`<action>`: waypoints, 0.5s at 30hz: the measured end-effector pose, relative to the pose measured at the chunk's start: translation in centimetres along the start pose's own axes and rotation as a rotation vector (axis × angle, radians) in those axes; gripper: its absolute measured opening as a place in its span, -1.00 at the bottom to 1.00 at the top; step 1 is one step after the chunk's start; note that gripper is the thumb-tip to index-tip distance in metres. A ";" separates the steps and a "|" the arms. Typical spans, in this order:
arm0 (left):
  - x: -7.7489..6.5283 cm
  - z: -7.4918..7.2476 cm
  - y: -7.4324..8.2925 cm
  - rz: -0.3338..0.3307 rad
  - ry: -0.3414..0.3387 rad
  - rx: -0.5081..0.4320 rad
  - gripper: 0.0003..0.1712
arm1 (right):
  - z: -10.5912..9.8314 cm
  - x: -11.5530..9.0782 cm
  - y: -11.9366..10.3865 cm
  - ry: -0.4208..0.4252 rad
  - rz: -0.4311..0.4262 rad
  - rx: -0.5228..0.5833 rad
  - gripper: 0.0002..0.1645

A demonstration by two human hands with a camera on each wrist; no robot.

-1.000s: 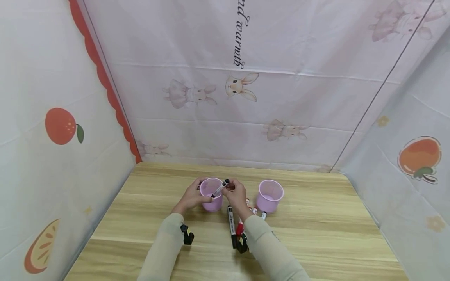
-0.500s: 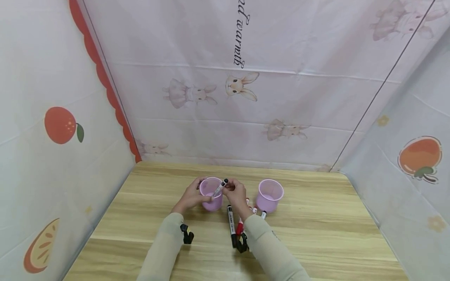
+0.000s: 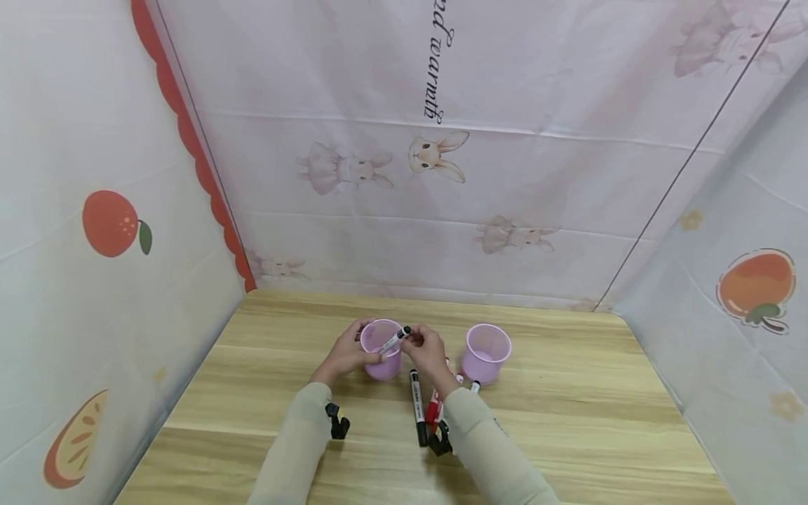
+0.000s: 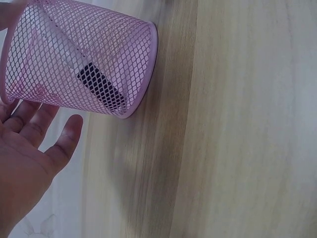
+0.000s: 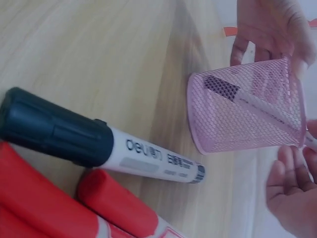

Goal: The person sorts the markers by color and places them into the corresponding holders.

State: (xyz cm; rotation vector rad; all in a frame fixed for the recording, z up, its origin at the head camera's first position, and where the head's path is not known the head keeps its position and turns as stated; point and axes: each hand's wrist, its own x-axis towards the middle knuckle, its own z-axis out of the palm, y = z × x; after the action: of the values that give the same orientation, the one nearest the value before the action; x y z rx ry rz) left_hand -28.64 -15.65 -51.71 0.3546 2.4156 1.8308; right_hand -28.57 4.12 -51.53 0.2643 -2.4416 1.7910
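Observation:
My left hand holds a pink mesh pen cup, its thumb over the near rim and its other fingers round the far left side. The cup looks slightly tilted. At the cup's right rim, my right hand pinches the upper end of a black-and-white whiteboard marker. The marker slants down inside the cup. Through the mesh in the left wrist view, its black cap shows near the cup's bottom. My right fingertips are partly cut off in the right wrist view.
A second pink mesh cup stands to the right. Below my right hand lie a black-capped marker and several red markers, partly hidden by my right forearm. A white-bodied marker pokes out beside that sleeve. Printed cloth walls border the wooden table.
The marker in my right hand leans a little further toward the right, its upper end slightly lower. Both hands keep their holds, and the head view has shifted slightly.

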 end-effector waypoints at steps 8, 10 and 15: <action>-0.8 -0.4 2.0 0.012 -0.042 0.004 -0.04 | -0.7 -0.5 -0.8 -0.140 0.037 -0.053 -0.68; -0.8 -0.3 2.0 0.006 -0.040 -0.003 -0.03 | -1.0 -0.6 -1.0 -0.168 0.039 -0.086 -0.68; -0.8 -0.3 2.0 -0.001 -0.026 0.005 -0.03 | -1.6 -0.7 -1.4 -0.245 0.023 -0.233 -0.67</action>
State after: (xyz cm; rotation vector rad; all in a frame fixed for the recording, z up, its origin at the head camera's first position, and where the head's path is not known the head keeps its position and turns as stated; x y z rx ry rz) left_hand -27.67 -15.64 -49.71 0.3754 2.4030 1.8089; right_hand -27.60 5.30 -49.82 0.4590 -2.8003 1.5430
